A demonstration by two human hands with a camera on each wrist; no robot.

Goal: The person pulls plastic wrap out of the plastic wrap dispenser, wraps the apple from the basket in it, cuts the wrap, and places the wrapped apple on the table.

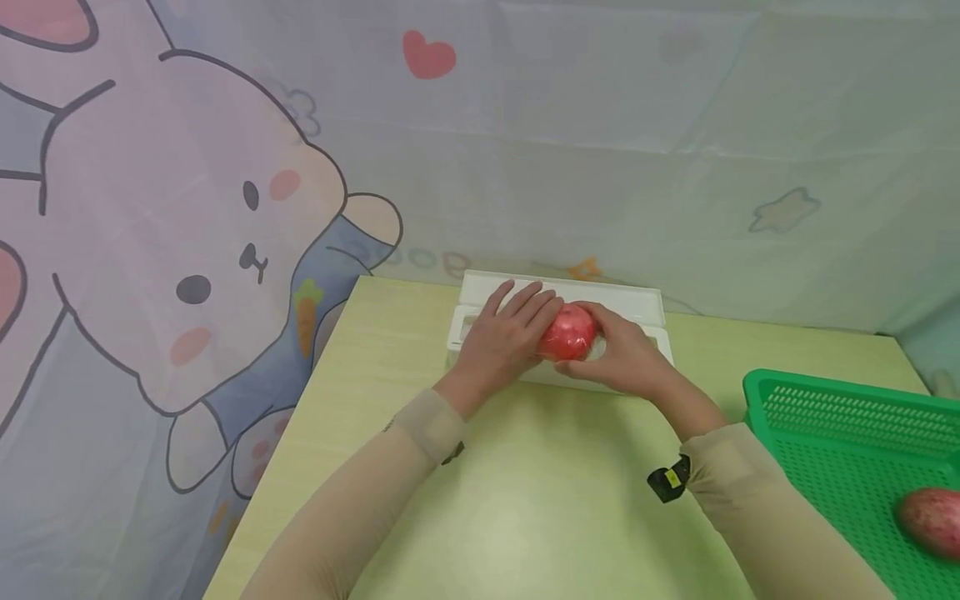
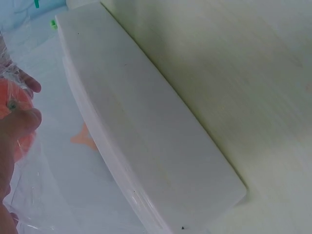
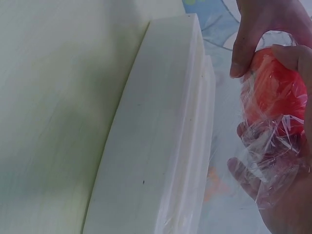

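A red tomato (image 1: pixel 570 329) in loose, crinkled cling film (image 3: pixel 275 168) is held up between both hands, over the long white box (image 2: pixel 141 112). My left hand (image 1: pixel 504 340) lies along the tomato's left side, its thumb pressed on the near face in the left wrist view. My right hand (image 1: pixel 628 354) grips the right side, fingers over the top and thumb below. The box's white lid (image 1: pixel 618 302) is tipped back toward the wall. Both hands cover much of the box top in the head view.
At the right stands a green plastic basket (image 1: pixel 810 450) with a speckled reddish oval fruit or root (image 1: pixel 932 521) in it. A printed cloth (image 1: pixel 570 167) hangs directly behind the pale yellow table (image 1: pixel 495 508).
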